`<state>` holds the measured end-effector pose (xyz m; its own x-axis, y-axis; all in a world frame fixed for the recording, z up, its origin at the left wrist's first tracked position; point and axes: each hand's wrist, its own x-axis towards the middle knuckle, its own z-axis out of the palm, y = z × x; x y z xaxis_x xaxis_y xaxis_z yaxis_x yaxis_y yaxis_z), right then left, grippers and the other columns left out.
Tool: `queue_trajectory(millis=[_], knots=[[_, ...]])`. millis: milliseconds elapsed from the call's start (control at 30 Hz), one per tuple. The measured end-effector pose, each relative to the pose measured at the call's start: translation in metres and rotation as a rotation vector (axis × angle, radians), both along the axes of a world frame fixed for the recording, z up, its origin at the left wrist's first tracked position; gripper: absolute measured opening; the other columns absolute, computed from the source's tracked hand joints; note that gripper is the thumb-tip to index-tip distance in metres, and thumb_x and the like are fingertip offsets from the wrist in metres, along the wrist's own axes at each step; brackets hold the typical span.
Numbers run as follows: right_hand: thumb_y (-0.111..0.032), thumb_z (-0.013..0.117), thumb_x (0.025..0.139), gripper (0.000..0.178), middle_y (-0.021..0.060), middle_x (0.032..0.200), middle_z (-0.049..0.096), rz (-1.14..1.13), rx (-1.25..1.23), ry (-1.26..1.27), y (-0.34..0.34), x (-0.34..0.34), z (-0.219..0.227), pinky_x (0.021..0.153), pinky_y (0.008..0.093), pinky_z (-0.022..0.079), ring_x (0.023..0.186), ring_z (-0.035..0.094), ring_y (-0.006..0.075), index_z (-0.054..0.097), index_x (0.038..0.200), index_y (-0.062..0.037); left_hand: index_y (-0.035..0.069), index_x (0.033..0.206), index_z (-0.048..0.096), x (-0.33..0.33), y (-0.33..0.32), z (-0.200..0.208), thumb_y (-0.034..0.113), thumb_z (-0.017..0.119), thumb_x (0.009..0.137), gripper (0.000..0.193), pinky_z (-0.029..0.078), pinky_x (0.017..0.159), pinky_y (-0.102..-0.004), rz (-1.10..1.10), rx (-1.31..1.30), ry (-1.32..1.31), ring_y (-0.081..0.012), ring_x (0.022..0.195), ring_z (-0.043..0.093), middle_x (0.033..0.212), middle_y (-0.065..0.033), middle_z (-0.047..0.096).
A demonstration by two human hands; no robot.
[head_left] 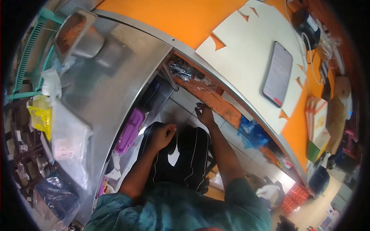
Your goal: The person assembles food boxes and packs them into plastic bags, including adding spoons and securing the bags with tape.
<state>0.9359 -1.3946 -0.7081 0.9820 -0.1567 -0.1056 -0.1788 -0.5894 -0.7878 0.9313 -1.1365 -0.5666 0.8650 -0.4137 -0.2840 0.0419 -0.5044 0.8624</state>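
Observation:
My left hand (163, 136) rests above my left thigh, its fingers loosely bent, the thumb a little apart, and nothing seen in it. Further forward, past my right knee, my right hand (205, 114) hangs over the tiled floor (181, 101) with thumb and fingers apart, holding nothing that I can see. My dark trousers (190, 154) with thin pale stripes lie below both hands. Closest to the right hand is the orange-brown ledge (210, 103) under the counter. Neither hand touches the phone (277, 73), which lies on a white cut-out sheet (231, 42) on the orange counter.
At left stands a steel table (111, 81) with a metal container (75, 38) of orange food and plastic bags (71, 144). A purple tray (131, 131) sits beneath its edge. Blue plastic (252, 133) lies under the orange counter (165, 17). Folded cartons (317, 119) stand at right.

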Motion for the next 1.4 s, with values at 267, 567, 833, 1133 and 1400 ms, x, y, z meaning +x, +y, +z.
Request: queue_trajectory(millis=[267, 567, 833, 1133, 1400], knots=[[-0.021, 0.063, 0.085, 0.039, 0.0184, 0.108, 0.065, 0.162, -0.106, -0.204, 0.01, 0.172, -0.136, 0.089, 0.0399, 0.048, 0.101, 0.061, 0.0372, 0.06, 0.117, -0.0003, 0.004, 0.099, 0.066, 0.035, 0.02, -0.157, 0.023, 0.064, 0.085, 0.024, 0.04, 0.097, -0.0438, -0.224, 0.221, -0.394, -0.0336, 0.108, 0.055, 0.105, -0.0134, 0.064], [-0.01, 0.058, 0.081, 0.028, 0.0215, 0.107, 0.066, 0.135, -0.607, 0.037, 0.029, 0.224, -0.164, 0.082, 0.0456, 0.052, 0.099, 0.065, 0.0349, 0.06, 0.107, -0.0007, 0.004, 0.096, 0.066, 0.062, 0.019, -0.249, 0.023, 0.063, 0.086, 0.022, 0.039, 0.099, -0.046, -0.11, 0.316, -0.655, -0.0335, 0.113, 0.053, 0.11, -0.0113, 0.063], [-0.008, 0.056, 0.079, 0.029, 0.0261, 0.106, 0.065, 0.293, -0.535, 0.24, -0.004, 0.248, -0.16, 0.082, 0.0457, 0.052, 0.097, 0.065, 0.0378, 0.061, 0.105, 0.004, 0.005, 0.093, 0.068, 0.091, 0.017, -0.27, 0.025, 0.065, 0.085, 0.022, 0.041, 0.095, -0.0447, -0.18, 0.229, -0.609, -0.0323, 0.104, 0.057, 0.099, -0.0119, 0.065], [-0.005, 0.056, 0.074, 0.025, 0.0263, 0.095, 0.066, 0.131, -0.547, 0.233, -0.001, 0.171, -0.029, 0.079, 0.0452, 0.052, 0.092, 0.066, 0.0382, 0.065, 0.096, 0.0031, 0.003, 0.092, 0.066, 0.106, -0.007, -0.3, 0.019, 0.064, 0.088, 0.017, 0.047, 0.085, -0.0404, -0.055, -0.132, -0.232, -0.0306, 0.095, 0.062, 0.09, -0.0139, 0.066], [-0.012, 0.061, 0.081, 0.026, 0.0215, 0.091, 0.066, -0.072, -0.281, -0.122, -0.053, 0.078, -0.071, 0.075, 0.0402, 0.049, 0.086, 0.064, 0.031, 0.061, 0.103, 0.0021, 0.006, 0.115, 0.058, 0.124, -0.12, -0.232, 0.024, 0.064, 0.092, 0.03, 0.048, 0.085, -0.0316, 0.131, -0.596, 0.745, -0.0187, 0.1, 0.061, 0.106, -0.0025, 0.064]])
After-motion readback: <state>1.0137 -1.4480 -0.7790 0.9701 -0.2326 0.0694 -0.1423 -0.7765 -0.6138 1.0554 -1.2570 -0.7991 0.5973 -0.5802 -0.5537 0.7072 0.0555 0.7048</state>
